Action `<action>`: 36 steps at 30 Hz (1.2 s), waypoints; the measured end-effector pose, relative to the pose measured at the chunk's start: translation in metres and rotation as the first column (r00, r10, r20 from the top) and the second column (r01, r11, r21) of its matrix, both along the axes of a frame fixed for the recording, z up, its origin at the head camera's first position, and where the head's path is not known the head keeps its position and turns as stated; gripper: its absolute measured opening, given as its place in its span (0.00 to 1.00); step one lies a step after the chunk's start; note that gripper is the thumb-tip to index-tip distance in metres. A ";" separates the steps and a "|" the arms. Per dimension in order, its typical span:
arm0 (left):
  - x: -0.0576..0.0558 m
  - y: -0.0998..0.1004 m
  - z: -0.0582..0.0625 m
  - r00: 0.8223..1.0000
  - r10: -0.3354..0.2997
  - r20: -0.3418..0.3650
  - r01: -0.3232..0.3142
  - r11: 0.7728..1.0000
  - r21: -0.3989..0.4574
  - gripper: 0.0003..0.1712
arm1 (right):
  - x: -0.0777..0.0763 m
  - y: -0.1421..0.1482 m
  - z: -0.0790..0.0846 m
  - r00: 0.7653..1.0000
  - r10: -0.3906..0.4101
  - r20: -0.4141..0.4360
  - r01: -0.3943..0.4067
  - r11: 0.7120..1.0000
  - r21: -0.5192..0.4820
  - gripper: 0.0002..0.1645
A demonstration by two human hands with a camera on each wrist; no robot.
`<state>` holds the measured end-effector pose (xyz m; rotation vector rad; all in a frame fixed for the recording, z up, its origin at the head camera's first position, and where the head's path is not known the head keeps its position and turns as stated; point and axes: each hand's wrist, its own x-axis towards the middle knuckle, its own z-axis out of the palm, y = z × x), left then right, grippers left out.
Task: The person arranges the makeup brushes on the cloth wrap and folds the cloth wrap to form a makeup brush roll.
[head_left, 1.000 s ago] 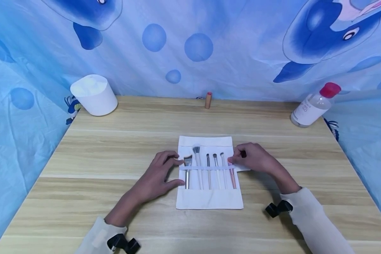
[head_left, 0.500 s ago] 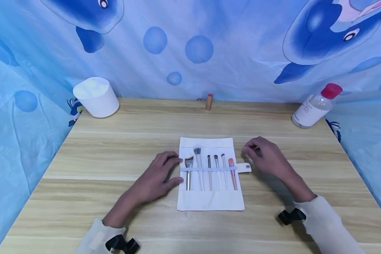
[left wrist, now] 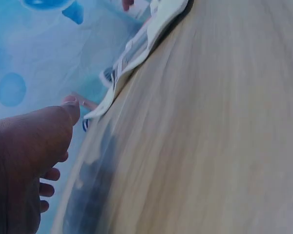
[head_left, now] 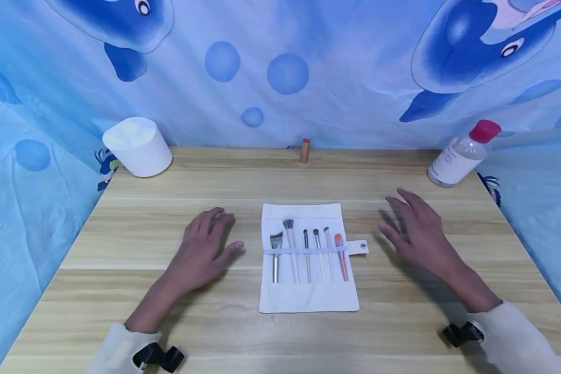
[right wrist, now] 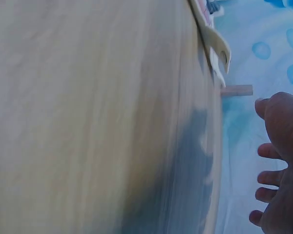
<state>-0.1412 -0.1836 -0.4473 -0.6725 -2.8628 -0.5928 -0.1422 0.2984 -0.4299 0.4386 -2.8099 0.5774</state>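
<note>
A white fabric brush roll point(head_left: 308, 297) lies unrolled flat in the middle of the table. Several makeup brushes stand side by side in it under a thin strap, among them a wide flat brush point(head_left: 276, 241), a fan-like brush point(head_left: 289, 225) and a pink brush point(head_left: 339, 241). From its right edge a snap tab point(head_left: 358, 247) sticks out. My left hand point(head_left: 200, 254) hovers left of the roll, apart from it, fingers relaxed and holding nothing. To the right of the tab, my right hand point(head_left: 421, 234) is spread above the table, likewise holding nothing.
At the table's back left stands a white round container point(head_left: 142, 153). A small brown tube with a red top point(head_left: 305, 150) is upright at the back edge. A clear bottle with a red cap point(head_left: 458, 158) stands back right. Blue printed cloth point(head_left: 346, 67) hangs behind.
My right hand has let go at the roll's right side, drawn away rightward and spread its fingers, uncovering the pink brush and tab. My left hand has withdrawn leftward from the roll's left edge.
</note>
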 end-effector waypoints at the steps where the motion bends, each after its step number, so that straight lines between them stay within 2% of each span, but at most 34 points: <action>1: -0.001 -0.003 0.000 1.000 0.006 -0.007 -0.006 1.000 -0.007 0.39 | 0.001 0.001 0.000 1.000 0.000 -0.004 0.000 1.000 0.007 0.41; 4: -0.003 -0.008 0.000 1.000 0.008 -0.012 -0.008 1.000 -0.005 0.39 | 0.005 0.003 0.000 1.000 0.007 0.008 -0.007 1.000 0.003 0.42; 6: -0.005 -0.008 -0.001 1.000 -0.014 -0.013 0.014 1.000 0.007 0.39 | 0.008 0.001 0.000 1.000 0.022 0.022 -0.021 1.000 -0.018 0.40; 10: -0.009 -0.001 -0.001 0.994 -0.102 -0.030 0.103 0.994 0.020 0.36 | 0.012 -0.012 -0.002 0.996 0.074 0.049 -0.071 0.996 -0.052 0.35; 13: -0.015 0.007 -0.001 0.983 -0.172 -0.062 0.172 0.985 -0.001 0.35 | 0.016 -0.024 -0.005 0.991 0.120 0.061 -0.117 0.992 -0.055 0.35; 16: -0.022 0.013 -0.001 0.964 -0.244 -0.103 0.242 0.970 -0.030 0.34 | 0.020 -0.035 -0.009 0.985 0.159 0.062 -0.157 0.987 -0.031 0.37; 19: -0.032 0.017 0.000 0.933 -0.324 -0.159 0.317 0.946 -0.067 0.33 | 0.026 -0.046 -0.015 0.980 0.191 0.058 -0.192 0.981 0.011 0.40; 22: -0.041 0.021 0.001 0.906 -0.381 -0.186 0.364 0.924 -0.117 0.32 | 0.033 -0.057 -0.020 0.975 0.217 0.056 -0.220 0.973 0.067 0.40; 26: -0.051 0.025 0.001 0.887 -0.424 -0.183 0.388 0.899 -0.206 0.32 | 0.042 -0.069 -0.024 0.971 0.234 0.055 -0.239 0.963 0.122 0.40; 31: -0.057 0.028 0.004 0.882 -0.440 -0.169 0.392 0.883 -0.257 0.29 | 0.052 -0.085 -0.022 0.964 0.267 0.019 -0.266 0.947 0.181 0.40; 33: -0.059 0.029 0.005 0.880 -0.446 -0.161 0.398 0.879 -0.262 0.28 | 0.055 -0.094 -0.020 0.952 0.306 -0.002 -0.300 0.934 0.196 0.39; 36: -0.063 0.030 0.006 0.872 -0.463 -0.158 0.413 0.870 -0.269 0.27 | 0.061 -0.111 -0.018 0.920 0.390 -0.035 -0.374 0.901 0.220 0.38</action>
